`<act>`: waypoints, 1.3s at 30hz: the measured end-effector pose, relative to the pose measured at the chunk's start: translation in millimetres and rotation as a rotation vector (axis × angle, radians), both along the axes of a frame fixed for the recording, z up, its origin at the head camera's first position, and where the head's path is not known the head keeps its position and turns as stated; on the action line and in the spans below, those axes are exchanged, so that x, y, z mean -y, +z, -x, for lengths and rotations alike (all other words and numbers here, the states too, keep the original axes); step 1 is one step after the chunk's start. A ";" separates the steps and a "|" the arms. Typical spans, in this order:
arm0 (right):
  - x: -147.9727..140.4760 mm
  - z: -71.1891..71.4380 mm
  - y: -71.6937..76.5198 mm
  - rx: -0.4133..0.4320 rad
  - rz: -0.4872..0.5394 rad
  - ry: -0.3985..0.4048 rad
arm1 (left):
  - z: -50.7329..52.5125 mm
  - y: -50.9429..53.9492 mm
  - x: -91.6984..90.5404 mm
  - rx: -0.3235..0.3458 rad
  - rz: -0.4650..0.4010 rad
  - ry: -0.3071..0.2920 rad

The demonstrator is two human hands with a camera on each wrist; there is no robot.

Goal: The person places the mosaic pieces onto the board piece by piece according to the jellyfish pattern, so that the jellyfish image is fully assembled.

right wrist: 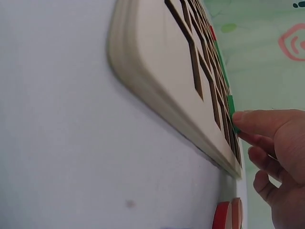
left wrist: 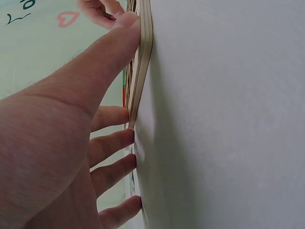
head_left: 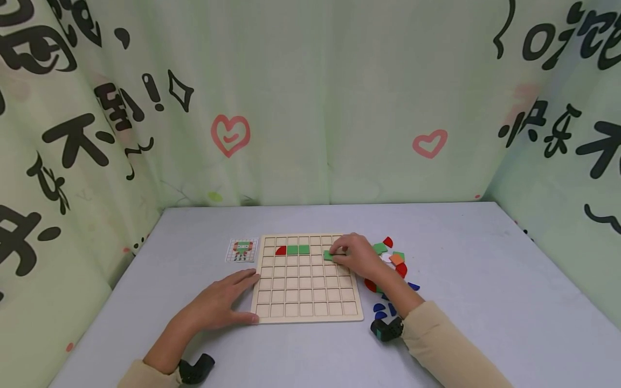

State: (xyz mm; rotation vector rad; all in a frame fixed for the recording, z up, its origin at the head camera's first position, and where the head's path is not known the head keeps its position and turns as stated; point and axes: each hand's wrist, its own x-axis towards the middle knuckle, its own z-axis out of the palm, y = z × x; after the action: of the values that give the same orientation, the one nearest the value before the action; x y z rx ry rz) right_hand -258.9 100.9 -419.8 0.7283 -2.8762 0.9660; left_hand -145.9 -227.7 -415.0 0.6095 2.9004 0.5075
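Observation:
A wooden grid board (head_left: pixel 291 296) lies on the table, with a red quarter-circle piece (head_left: pixel 281 250) and two green square pieces (head_left: pixel 298 250) side by side in one of its upper rows. My right hand (head_left: pixel 359 256) pinches another green square (head_left: pixel 328 255) between thumb and fingers at the board's upper right; the right wrist view shows this green piece (right wrist: pixel 231 107) at the fingertips. At the board's left edge, my left hand (head_left: pixel 218 302) rests with fingers spread. In the left wrist view its thumb (left wrist: pixel 114 47) and fingertips touch the board's side.
A small picture card (head_left: pixel 242 250) with a red and green figure lies left of the board. Loose pieces sit to the right, among them an orange piece (head_left: pixel 397 260), a red piece (head_left: pixel 401 269) and blue pieces (head_left: pixel 379 307). Printed curtains (head_left: pixel 330 108) surround the white table (head_left: pixel 310 355).

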 end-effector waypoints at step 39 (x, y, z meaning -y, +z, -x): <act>28.5 16.5 -2.0 -0.038 0.022 0.027 | -0.2 -0.2 0.0 -0.013 -0.016 -0.012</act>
State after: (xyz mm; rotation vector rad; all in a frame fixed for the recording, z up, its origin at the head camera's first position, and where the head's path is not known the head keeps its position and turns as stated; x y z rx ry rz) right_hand -275.5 72.4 -421.7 0.7766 -2.8265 0.9740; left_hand -145.7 -227.7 -415.2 0.6341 2.9057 0.5273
